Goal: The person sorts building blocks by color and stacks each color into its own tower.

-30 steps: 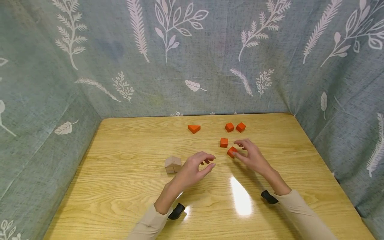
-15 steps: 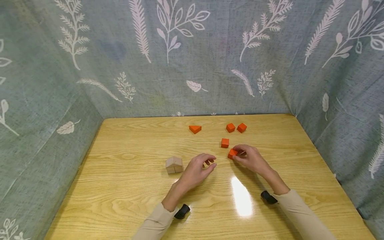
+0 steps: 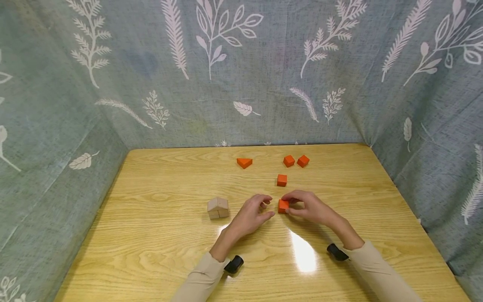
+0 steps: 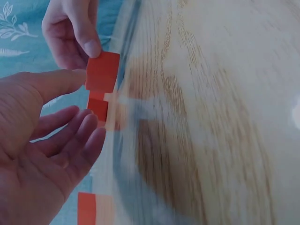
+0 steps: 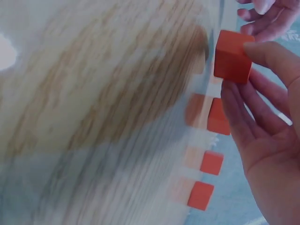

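My right hand (image 3: 311, 207) pinches a red cube (image 3: 283, 206) between thumb and fingers, near the middle of the table. In the right wrist view the thumb lies on one face of this cube (image 5: 233, 56) and the fingers sit beneath it. Just left of it, my left hand (image 3: 252, 214) faces the cube with loosely bent fingers and nothing in its grasp. The left wrist view puts its thumb tip close beside the held cube (image 4: 102, 72). Another red cube (image 3: 281, 180) rests on the table slightly farther back.
Two more red cubes (image 3: 289, 161) and a red triangular block (image 3: 244, 162) lie toward the table's back edge. Left of my left hand stands a small house-shaped stack of plain wooden blocks (image 3: 218, 208). Patterned fabric (image 3: 241, 75) hangs behind the wooden table (image 3: 158, 251) and at both sides.
My right hand has taken hold of the red cube and brought it left and nearer to me, turning it a little. My left hand has shifted slightly right, toward it.
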A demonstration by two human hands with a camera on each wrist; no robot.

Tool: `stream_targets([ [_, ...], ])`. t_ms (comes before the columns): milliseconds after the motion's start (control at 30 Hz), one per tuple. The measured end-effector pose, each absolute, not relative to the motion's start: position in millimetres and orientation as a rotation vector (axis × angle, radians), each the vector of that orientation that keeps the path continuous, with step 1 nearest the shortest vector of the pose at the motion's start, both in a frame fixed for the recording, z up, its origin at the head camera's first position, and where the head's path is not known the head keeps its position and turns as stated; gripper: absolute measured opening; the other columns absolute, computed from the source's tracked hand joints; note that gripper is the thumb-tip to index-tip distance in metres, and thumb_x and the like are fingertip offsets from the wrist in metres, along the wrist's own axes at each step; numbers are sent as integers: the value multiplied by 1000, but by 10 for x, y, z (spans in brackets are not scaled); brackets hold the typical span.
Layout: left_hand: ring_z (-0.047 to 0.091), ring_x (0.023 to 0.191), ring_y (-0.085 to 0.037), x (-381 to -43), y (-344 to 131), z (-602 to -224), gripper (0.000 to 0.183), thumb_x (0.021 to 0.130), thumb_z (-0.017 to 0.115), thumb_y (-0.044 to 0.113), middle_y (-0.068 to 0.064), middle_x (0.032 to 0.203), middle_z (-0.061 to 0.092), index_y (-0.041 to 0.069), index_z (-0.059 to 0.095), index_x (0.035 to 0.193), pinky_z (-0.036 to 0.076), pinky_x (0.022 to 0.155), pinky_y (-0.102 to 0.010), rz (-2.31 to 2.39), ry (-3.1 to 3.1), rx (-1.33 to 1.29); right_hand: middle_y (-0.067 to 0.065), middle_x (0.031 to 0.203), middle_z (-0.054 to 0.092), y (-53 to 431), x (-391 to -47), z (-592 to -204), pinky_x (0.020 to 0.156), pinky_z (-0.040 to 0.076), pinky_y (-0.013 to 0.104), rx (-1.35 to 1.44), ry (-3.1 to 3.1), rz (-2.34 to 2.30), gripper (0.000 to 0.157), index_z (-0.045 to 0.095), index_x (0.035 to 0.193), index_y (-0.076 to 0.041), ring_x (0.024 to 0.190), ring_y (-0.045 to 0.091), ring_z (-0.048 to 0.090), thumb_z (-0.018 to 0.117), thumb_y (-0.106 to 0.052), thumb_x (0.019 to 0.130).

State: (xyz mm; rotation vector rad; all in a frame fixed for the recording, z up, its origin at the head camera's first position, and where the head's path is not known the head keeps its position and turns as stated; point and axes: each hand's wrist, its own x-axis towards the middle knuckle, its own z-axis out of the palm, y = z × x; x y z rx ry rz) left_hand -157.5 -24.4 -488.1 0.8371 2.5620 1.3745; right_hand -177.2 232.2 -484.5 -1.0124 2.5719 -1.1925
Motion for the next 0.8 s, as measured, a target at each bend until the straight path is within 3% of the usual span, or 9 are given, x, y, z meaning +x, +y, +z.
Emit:
stream_targets([
  [333,65,107,-30,-1628,-202,-4950,49,91,81,13,-18,120,65,-7,60,131,55,91,-37,1358,2502,807,11,121,70,2272,-1770,-4804,90,57,43,-1081,2488,-1157,34,67,127,1,107,24,68,75,-5,94],
  [633,65,107,-29,-1661,-176,-4935,46,91,81,13,-16,120,66,-6,63,129,55,93,-37,1341,2490,795,9,122,70,2250,-1787,-4820,86,58,43,-1129,2460,-1146,35,68,128,-1,104,19,68,75,-5,94],
  [800,66,107,-26,-1661,-147,-4935,44,90,82,17,-15,120,68,-3,66,126,55,93,-34,1314,2509,778,12,122,70,2255,-1795,-4839,88,58,43,-1122,2435,-1175,34,67,128,1,106,24,68,73,-7,96],
])
